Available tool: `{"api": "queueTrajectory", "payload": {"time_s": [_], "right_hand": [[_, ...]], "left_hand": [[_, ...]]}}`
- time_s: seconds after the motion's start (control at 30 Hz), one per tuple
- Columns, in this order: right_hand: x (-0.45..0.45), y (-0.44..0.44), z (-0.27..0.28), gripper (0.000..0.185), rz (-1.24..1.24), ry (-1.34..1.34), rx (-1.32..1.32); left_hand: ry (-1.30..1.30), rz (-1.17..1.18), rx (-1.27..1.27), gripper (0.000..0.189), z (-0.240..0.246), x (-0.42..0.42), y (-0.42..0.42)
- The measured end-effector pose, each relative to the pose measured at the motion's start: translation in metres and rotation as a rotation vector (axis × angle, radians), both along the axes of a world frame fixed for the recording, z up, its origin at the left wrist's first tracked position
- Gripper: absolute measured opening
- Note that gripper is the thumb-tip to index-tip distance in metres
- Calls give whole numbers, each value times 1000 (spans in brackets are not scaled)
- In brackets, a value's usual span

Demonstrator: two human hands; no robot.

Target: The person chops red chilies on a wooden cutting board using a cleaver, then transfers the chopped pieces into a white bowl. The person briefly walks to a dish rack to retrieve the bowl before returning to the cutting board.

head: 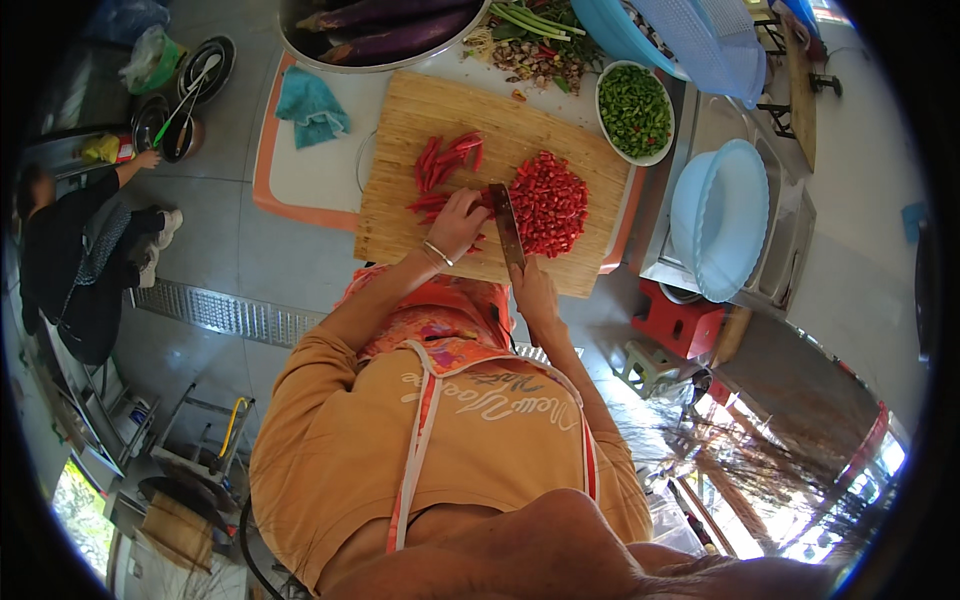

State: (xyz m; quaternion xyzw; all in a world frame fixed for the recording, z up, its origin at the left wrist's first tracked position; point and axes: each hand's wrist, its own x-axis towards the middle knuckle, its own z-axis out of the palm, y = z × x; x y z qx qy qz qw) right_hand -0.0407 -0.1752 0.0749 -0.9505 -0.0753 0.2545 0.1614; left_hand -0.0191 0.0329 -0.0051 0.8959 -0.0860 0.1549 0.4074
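On a wooden cutting board (420, 97), my left hand (457, 225) presses down a small bunch of whole red chili peppers (427, 202). The grip of a cleaver (508, 225) is in my right hand (534, 289). Its dark blade stands on edge beside my left fingertips, at the ends of the held peppers. To the blade's right lies a heap of chopped red chili (551, 206). More whole red peppers (448, 159) rest on the board beyond my left hand. My fingers hide part of the held bunch.
A teal cloth (311, 109) lies left of the board. Behind are a metal basin (435, 58) with eggplants (397, 37), and vegetable scraps (540, 64). A bowl of chopped green peppers (636, 112) stands right, before a sink holding a blue basin (712, 217). Another person (82, 255) is at far left.
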Motion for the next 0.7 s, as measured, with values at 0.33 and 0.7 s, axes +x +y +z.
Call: {"api": "queueTrajectory", "payload": {"time_s": [0.33,0.7], "right_hand": [[13,14,23,32,-87,217,-33],[36,41,-15,34,-64,-11,-51]], "left_hand": [[8,-28,-60,25,-6,5,0],[5,-13,-44,16,-2,5,0]]}}
